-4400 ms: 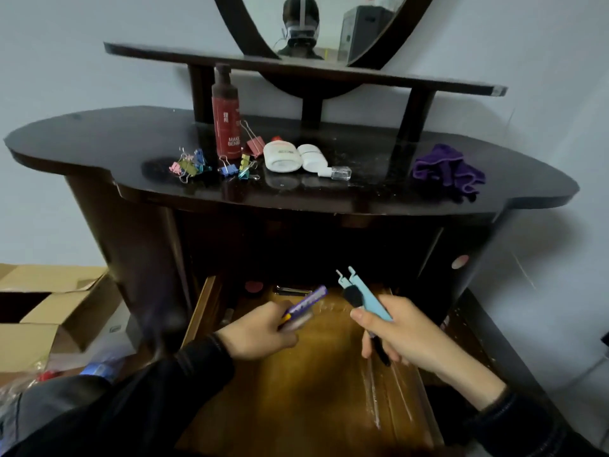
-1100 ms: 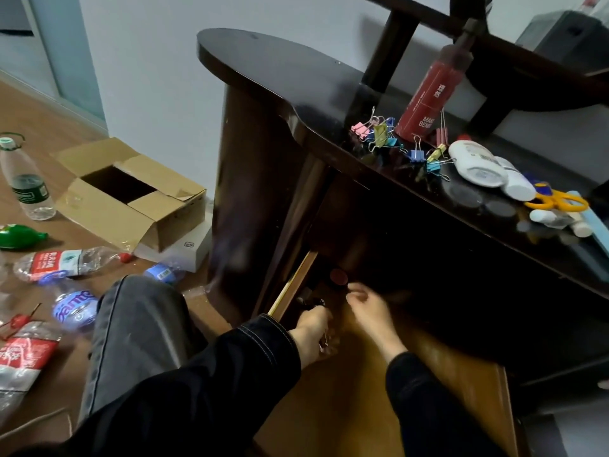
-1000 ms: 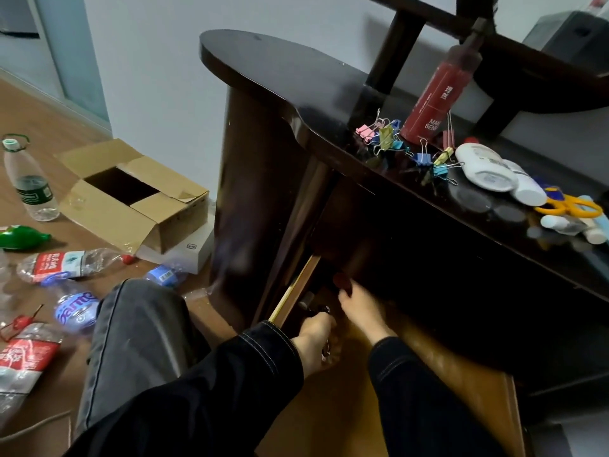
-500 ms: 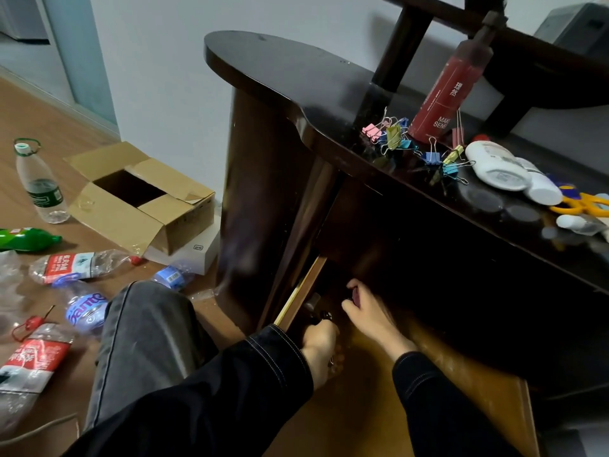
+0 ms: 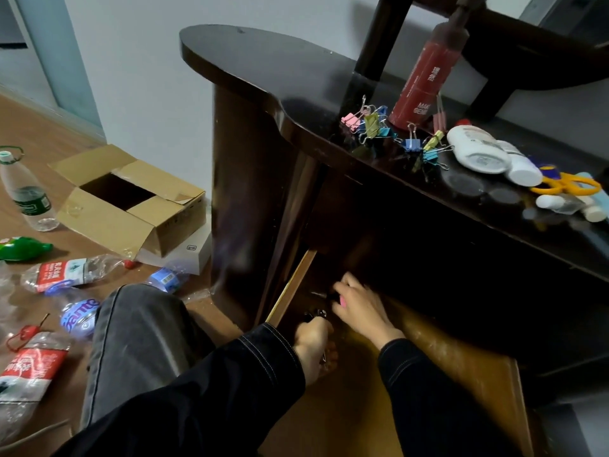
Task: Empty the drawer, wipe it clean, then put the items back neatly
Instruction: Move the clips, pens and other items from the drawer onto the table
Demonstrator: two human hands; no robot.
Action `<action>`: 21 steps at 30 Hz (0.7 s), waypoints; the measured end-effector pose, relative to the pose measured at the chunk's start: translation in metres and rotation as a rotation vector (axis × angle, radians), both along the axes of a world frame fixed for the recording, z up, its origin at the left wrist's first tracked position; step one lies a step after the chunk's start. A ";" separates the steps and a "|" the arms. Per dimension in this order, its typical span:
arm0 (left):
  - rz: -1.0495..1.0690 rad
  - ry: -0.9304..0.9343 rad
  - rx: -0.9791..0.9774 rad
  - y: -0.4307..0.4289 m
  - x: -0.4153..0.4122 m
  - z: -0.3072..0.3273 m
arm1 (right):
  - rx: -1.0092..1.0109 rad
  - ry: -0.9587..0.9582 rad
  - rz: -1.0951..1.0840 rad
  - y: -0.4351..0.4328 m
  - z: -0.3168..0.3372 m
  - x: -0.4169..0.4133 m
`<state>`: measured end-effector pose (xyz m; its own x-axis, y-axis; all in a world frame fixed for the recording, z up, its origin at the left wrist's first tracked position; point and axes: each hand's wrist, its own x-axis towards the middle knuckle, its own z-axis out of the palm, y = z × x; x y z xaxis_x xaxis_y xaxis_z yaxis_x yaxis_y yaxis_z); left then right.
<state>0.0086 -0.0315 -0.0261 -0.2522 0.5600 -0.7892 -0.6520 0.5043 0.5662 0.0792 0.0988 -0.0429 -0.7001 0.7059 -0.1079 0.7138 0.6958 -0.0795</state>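
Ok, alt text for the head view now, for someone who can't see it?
Both hands reach into the back left corner of the open wooden drawer: the left hand grips small metal clips, the right hand pinches a small pink item. Above, the dark tabletop holds binder clips, a red bottle, white bottles and yellow scissors.

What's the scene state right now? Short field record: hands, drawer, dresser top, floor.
left hand: in the drawer, grips small dark metal items
right hand: further into the drawer, fingers round a pink item, blurred
drawer: pulled open, back part in shadow
dresser top: binder clips, red bottle, white bottles, yellow scissors
floor: open cardboard box, plastic bottles
stage: probably emptying
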 end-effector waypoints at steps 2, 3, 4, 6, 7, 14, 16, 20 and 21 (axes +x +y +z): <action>-0.010 0.034 0.009 0.000 -0.001 0.001 | -0.055 0.107 -0.067 -0.014 0.012 0.025; -0.022 0.058 0.025 -0.001 0.000 0.004 | -0.060 0.140 -0.098 -0.023 0.020 0.040; -0.044 0.082 0.050 -0.002 0.002 0.008 | -0.062 0.162 -0.122 -0.034 0.029 0.054; -0.140 0.114 0.130 -0.007 0.006 0.020 | -0.071 0.212 -0.170 -0.057 0.048 0.083; -0.206 0.129 0.179 -0.011 0.009 0.028 | -0.070 0.242 -0.190 -0.069 0.061 0.097; -0.672 0.678 0.550 -0.048 0.025 0.105 | -0.065 0.538 -0.271 -0.116 0.182 0.165; -0.658 0.822 0.714 -0.053 0.031 0.141 | -0.040 0.657 -0.264 -0.125 0.217 0.177; -0.546 1.028 0.991 -0.042 0.048 0.219 | 0.185 0.877 -0.341 -0.113 0.274 0.202; -0.505 1.054 1.028 -0.035 0.052 0.235 | 0.220 0.888 -0.404 -0.099 0.285 0.208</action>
<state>0.0606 -0.0664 0.2092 -0.0511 0.9238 0.3795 0.3602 -0.3374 0.8697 0.2871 -0.0006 0.2424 -0.1670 0.8499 0.4998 0.6442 0.4778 -0.5972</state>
